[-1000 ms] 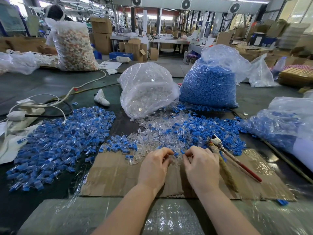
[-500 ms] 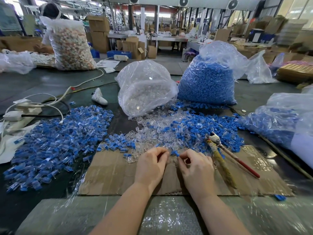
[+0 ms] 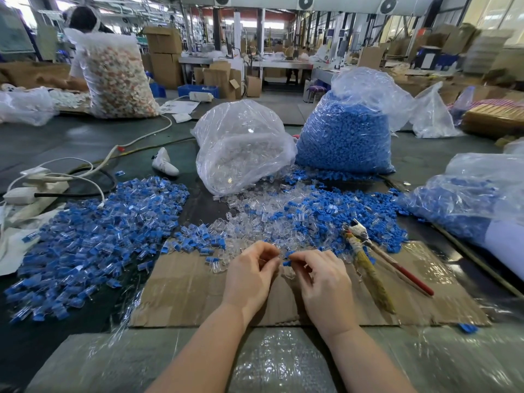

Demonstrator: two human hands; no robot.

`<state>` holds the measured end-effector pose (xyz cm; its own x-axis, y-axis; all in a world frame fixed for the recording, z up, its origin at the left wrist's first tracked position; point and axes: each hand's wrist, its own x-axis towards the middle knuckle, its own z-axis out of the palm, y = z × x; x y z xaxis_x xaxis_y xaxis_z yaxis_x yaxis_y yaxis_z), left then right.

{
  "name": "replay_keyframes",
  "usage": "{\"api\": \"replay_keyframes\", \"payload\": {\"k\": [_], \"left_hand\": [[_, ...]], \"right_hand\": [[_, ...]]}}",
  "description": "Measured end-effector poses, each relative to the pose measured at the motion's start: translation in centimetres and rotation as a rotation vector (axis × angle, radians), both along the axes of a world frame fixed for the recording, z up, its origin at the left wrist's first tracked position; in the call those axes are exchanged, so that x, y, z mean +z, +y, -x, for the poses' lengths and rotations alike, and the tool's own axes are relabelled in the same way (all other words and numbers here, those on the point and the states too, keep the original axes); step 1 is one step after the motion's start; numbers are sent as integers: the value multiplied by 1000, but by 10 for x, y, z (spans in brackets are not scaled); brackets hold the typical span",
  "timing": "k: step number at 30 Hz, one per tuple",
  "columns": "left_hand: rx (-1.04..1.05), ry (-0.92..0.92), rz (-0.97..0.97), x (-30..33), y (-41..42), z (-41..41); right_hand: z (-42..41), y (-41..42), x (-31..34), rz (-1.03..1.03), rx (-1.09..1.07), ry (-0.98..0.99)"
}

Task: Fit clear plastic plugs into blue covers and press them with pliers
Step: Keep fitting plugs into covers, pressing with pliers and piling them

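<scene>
1. Head view, the hands: the left hand (image 3: 249, 275) and the right hand (image 3: 323, 279) meet over the far edge of a cardboard sheet (image 3: 192, 293), fingertips nearly touching.
2. The right hand's thumb and forefinger are curled and pinch a small blue cover (image 3: 287, 263); the other fingers are loosely bent beneath.
3. The left hand's fingers are curled inward, thumb against forefinger. A clear piece seems to sit at their tips, but it is too small and transparent to make out, so I cannot tell whether that hand grips anything.
4. The parts: a loose heap of clear plastic plugs (image 3: 263, 219) lies just beyond the hands, mixing on its right into a heap of loose blue covers (image 3: 334, 211).
5. A broad pile of assembled blue-and-clear pieces (image 3: 93, 236) spreads to the left.
6. The pliers (image 3: 365, 245) lie on the cardboard right of the hands, untouched, the metal head resting on the blue heap, with one handle red and one wrapped in yellowish tape.
7. Behind stand a bag of clear plugs (image 3: 241, 146) and a bag of blue covers (image 3: 346, 131); another bag with blue pieces (image 3: 467, 199) is cut off at the right edge.
8. Both forearms are cut off by the bottom edge.
</scene>
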<state>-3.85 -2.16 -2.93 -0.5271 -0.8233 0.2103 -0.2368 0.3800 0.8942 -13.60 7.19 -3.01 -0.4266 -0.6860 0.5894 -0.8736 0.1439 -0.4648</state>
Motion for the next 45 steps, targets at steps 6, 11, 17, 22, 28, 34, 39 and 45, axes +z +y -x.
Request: {"api": "replay_keyframes", "payload": {"k": [6, 11, 17, 22, 28, 34, 39, 45], "left_hand": [[-47, -27, 27, 0, 1, 0], [-50, -43, 15, 2, 2, -1], [-123, 18, -107, 4, 3, -1], [-130, 53, -123, 4, 3, 0], [-131, 61, -92, 6, 3, -2], [-142, 70, -123, 7, 4, -1], [-126, 57, -91, 7, 3, 0], [-118, 52, -78, 9, 3, 0]], "right_hand": [[-3, 0, 1, 14, -15, 30], [-4, -1, 1, 13, -5, 102], [-2, -3, -3, 12, -12, 128], [-1, -2, -3, 49, 4, 65], [0, -2, -4, 17, 35, 58], [1, -2, -2, 1, 26, 52], [0, -2, -2, -7, 43, 41], [0, -1, 2, -57, 62, 55]]}}
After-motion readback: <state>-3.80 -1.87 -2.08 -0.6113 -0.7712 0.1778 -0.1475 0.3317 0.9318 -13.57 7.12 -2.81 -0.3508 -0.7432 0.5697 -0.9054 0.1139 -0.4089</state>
